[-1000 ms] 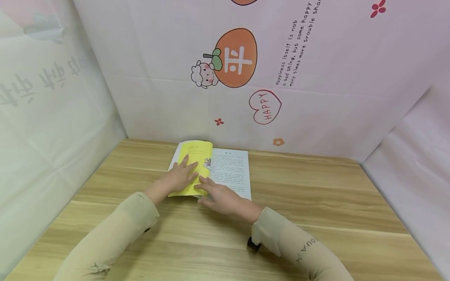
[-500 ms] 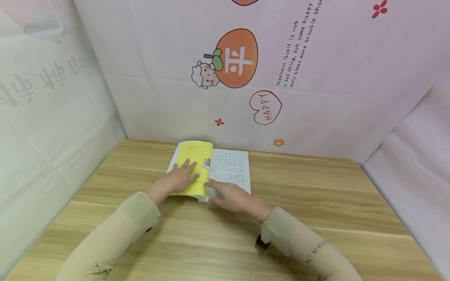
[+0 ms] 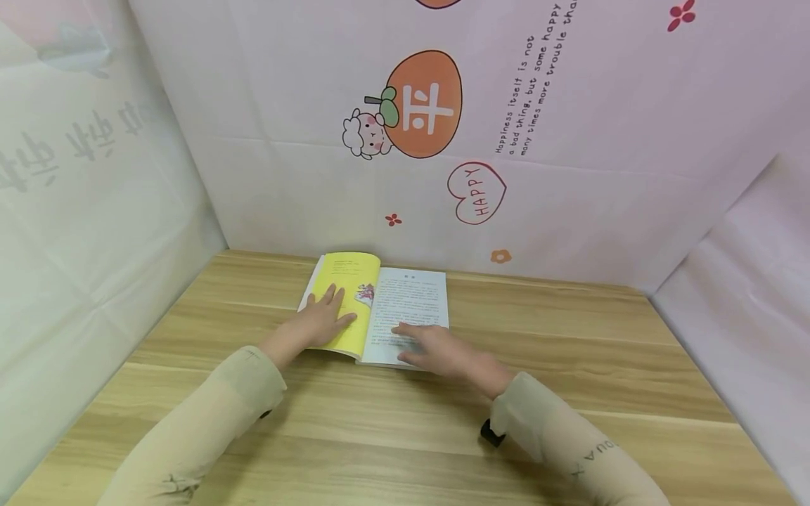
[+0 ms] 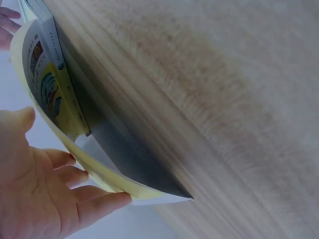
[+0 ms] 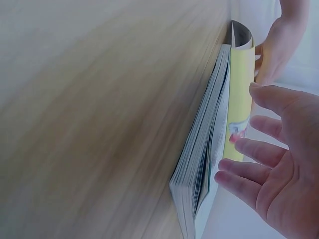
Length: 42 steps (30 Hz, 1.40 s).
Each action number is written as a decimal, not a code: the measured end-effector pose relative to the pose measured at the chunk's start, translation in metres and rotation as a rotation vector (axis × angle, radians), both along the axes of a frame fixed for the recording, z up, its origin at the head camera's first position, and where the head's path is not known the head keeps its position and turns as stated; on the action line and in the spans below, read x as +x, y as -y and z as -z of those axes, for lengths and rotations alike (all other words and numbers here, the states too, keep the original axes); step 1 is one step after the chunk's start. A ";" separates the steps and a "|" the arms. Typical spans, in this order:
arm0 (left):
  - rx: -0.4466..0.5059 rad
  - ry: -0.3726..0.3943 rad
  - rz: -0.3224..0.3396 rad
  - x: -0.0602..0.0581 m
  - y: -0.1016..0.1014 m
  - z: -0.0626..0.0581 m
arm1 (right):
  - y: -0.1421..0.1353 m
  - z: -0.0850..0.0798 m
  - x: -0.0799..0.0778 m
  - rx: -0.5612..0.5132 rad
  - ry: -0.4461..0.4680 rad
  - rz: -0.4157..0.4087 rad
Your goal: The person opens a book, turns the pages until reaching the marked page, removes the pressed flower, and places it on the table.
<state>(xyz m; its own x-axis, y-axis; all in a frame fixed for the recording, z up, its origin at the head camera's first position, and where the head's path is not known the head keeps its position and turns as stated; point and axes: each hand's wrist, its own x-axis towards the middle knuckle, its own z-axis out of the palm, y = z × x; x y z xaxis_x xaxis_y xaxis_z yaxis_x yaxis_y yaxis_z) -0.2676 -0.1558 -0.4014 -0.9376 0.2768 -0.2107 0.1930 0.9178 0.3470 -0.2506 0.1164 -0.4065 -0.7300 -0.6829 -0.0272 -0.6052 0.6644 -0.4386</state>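
Observation:
An open book [image 3: 408, 299] lies near the back of the table, a yellow page [image 3: 354, 270] on its left and a white printed page on its right. My left hand [image 3: 316, 320] rests with spread fingers on the yellow page. In the left wrist view that yellow leaf [image 4: 99, 174] bows up from the table, and the left fingers [image 4: 102, 204] touch its upper side. Over the lower part of the white page is my right hand [image 3: 439, 350], its fingers extended. The right wrist view shows the thick page block [image 5: 199, 144] beside the right fingertips [image 5: 227, 172].
The wooden table [image 3: 380, 436] stretches around the book. Behind it hangs a printed white cloth [image 3: 285, 176], close to the book's top edge. More cloth [image 3: 82, 232] closes off the left and right sides. A black band [image 3: 491, 432] sits at the right sleeve.
My right hand has moved right, off the yellow page and across the white one. More of the white page shows near the spine. The left hand stays on the yellow page.

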 end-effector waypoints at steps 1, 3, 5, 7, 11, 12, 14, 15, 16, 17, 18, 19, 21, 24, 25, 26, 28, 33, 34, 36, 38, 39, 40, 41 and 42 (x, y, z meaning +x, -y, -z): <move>-0.004 0.003 -0.004 0.000 0.000 0.000 | -0.002 -0.001 0.000 0.000 0.002 -0.003; -0.014 0.005 -0.012 -0.001 0.000 0.001 | -0.005 -0.001 0.000 0.000 0.009 -0.005; -0.024 0.010 -0.013 -0.003 0.000 0.002 | -0.008 -0.002 0.000 0.008 0.012 -0.002; -0.036 0.019 -0.020 -0.003 0.000 0.004 | -0.011 -0.002 -0.001 0.023 0.017 0.010; -0.031 0.045 -0.029 -0.003 0.001 0.005 | -0.016 0.000 -0.002 0.064 0.019 0.029; -0.027 0.051 -0.029 -0.002 0.002 0.005 | -0.017 0.001 -0.002 0.076 0.020 0.032; -0.013 0.059 -0.020 -0.002 0.004 0.006 | -0.019 0.001 -0.002 0.098 0.023 0.034; -0.007 0.061 -0.014 -0.002 0.004 0.006 | -0.020 0.000 -0.002 0.107 0.022 0.032; -0.002 0.064 -0.013 -0.002 0.005 0.006 | -0.021 0.000 -0.002 0.113 0.027 0.032; -0.001 0.063 -0.009 -0.002 0.006 0.007 | -0.022 0.000 -0.001 0.116 0.030 0.029; 0.001 0.061 -0.008 -0.002 0.007 0.007 | -0.023 0.000 -0.001 0.120 0.031 0.025; 0.001 0.060 -0.006 -0.002 0.008 0.007 | -0.025 0.000 -0.002 0.121 0.032 0.021; -0.004 0.061 -0.005 -0.001 0.009 0.007 | -0.028 -0.001 -0.002 0.127 0.028 0.010; -0.005 0.075 -0.010 0.000 0.010 0.006 | -0.033 -0.002 -0.002 0.131 0.025 -0.010; -0.005 0.080 -0.012 0.000 0.010 0.006 | -0.035 -0.003 -0.002 0.126 0.025 -0.018; -0.003 0.086 -0.015 0.000 0.010 0.005 | -0.037 -0.003 -0.002 0.125 0.024 -0.022; -0.003 0.093 -0.017 0.000 0.010 0.005 | -0.041 -0.005 -0.002 0.123 0.027 -0.022; -0.005 0.096 -0.017 0.001 0.010 0.006 | -0.048 -0.008 -0.002 0.136 0.040 0.000; -0.008 0.098 -0.017 0.001 0.010 0.006 | -0.050 -0.008 -0.002 0.139 0.043 0.002; -0.011 0.099 -0.018 0.001 0.010 0.006 | -0.052 -0.009 -0.002 0.139 0.058 0.009; -0.011 0.101 -0.022 0.001 0.009 0.005 | -0.055 -0.009 -0.002 0.138 0.063 0.015; -0.011 0.102 -0.025 0.002 0.009 0.005 | -0.056 -0.009 -0.001 0.141 0.057 0.015; -0.013 0.101 -0.026 0.002 0.008 0.004 | -0.058 -0.008 -0.001 0.140 0.060 0.017; -0.013 0.099 -0.028 0.002 0.008 0.004 | -0.059 -0.008 -0.001 0.138 0.058 0.015; -0.013 0.100 -0.030 0.002 0.007 0.003 | -0.060 -0.008 -0.001 0.136 0.053 0.011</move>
<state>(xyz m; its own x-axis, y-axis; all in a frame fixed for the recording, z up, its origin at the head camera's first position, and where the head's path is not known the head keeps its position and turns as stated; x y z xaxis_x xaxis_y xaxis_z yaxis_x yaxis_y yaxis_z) -0.2657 -0.1632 -0.4045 -0.9195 0.2451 -0.3074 0.1297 0.9272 0.3513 -0.2516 0.1760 -0.3985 -0.7327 -0.6620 -0.1578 -0.5757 0.7266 -0.3750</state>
